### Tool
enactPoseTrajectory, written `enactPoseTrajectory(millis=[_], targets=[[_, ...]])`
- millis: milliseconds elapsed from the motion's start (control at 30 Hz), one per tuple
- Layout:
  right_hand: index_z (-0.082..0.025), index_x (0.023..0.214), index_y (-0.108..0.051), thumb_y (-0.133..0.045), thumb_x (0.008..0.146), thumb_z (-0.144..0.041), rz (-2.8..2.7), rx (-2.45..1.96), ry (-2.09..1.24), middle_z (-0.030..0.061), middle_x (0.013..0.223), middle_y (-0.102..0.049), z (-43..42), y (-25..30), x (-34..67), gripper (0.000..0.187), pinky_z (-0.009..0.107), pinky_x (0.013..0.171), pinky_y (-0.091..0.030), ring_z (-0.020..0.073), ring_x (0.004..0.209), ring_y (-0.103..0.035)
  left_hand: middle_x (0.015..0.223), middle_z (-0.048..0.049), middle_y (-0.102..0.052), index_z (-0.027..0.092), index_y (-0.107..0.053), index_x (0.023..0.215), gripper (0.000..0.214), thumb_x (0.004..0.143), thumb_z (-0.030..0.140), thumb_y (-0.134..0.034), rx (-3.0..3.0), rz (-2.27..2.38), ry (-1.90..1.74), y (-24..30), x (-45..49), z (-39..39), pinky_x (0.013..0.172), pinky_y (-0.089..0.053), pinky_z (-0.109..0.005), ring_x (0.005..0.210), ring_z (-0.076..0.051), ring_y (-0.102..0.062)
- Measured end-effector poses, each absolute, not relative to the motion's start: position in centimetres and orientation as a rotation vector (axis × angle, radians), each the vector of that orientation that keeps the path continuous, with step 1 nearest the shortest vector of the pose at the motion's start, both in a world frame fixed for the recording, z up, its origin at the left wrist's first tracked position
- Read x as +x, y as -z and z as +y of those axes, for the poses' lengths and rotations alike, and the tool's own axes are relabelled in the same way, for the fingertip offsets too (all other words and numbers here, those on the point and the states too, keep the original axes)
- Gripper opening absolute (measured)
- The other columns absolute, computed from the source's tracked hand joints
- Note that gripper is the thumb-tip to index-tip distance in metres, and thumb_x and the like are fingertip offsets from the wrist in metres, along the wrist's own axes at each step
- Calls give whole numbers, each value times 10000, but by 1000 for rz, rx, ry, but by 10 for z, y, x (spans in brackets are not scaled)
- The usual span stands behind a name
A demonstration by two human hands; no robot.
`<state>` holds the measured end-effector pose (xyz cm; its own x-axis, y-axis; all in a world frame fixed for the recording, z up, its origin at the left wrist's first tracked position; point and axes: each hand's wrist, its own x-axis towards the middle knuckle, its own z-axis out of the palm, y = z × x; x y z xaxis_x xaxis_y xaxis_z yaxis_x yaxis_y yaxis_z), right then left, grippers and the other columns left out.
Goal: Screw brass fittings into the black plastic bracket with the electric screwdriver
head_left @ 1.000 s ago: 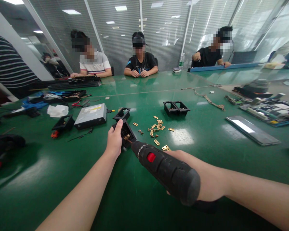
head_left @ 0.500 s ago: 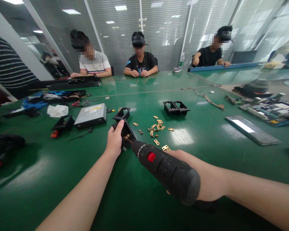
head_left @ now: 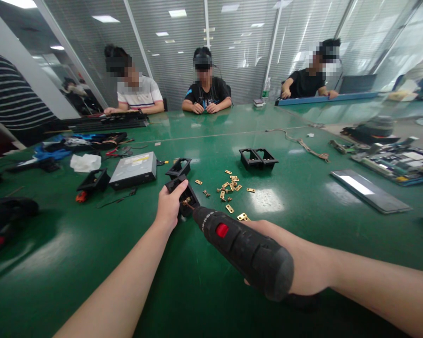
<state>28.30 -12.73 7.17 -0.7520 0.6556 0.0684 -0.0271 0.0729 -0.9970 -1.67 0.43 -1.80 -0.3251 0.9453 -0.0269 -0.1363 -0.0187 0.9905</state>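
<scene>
1. Drill [head_left: 246,256], black with a red switch on top, lying diagonally across the lower centre of the frame, its nose pointing toward the upper left.
2. Right hand [head_left: 305,258], entering from the lower right; it grasps the drill, most of its fingers hidden behind the tool's body.
3. Black housing [head_left: 191,193], at the centre of the frame just left of the middle, tilted, with its open side facing the drill.
4. Left hand [head_left: 169,205], reaching up from the lower left and gripping the black housing; the thumb lies over the rim, while the other fingers are largely concealed.
5. Drill bit [head_left: 191,206], extending into the black housing beside a brass piece [head_left: 186,200]; whether tip and screw touch cannot be told at this scale.
6. Single frame [head_left: 183,170], black, just above the held housing in the picture.
7. Brass plates [head_left: 230,208] and small screws [head_left: 206,193], scattered loosely right of the black housing.
8. Paired frames [head_left: 255,163], black, side by side above and right of the plates.
9. Silver box [head_left: 134,170], left of centre on the green table [head_left: 197,286].
10. Three seated people, along the top of the frame.
</scene>
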Motion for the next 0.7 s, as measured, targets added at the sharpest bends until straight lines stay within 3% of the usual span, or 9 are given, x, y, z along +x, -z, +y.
enactPoseTrajectory(millis=[133,500,700], targets=[[-224,1235,-772,-940,754,-35,-1845,-609,-1728,-45,974,-755,-127,-71,283,543,293,754,-559,183,827,-657,1059,-113,-900,216,-813,1120,687,698,644,-1147,927,1334,-1507,18,-17,4,954,-787,-573,1027,-384,-908],[-247,1146,-741,-970,746,-87,-1833,-627,-1721,-18,1010,-776,-129,-71,283,488,323,775,-560,203,851,-682,1066,-115,-893,220,-810,1136,683,704,634,-1140,918,1326,-1514,16,-15,3,950,-775,-561,1026,-379,-896],[-230,1247,-830,-1075,731,-159,-1847,-657,-1695,-8,1023,-794,-130,-71,282,575,320,780,-588,211,876,-679,1057,-108,-883,226,-805,1134,684,707,641,-1142,926,1337,-1505,17,-16,3,957,-767,-569,1018,-378,-886]])
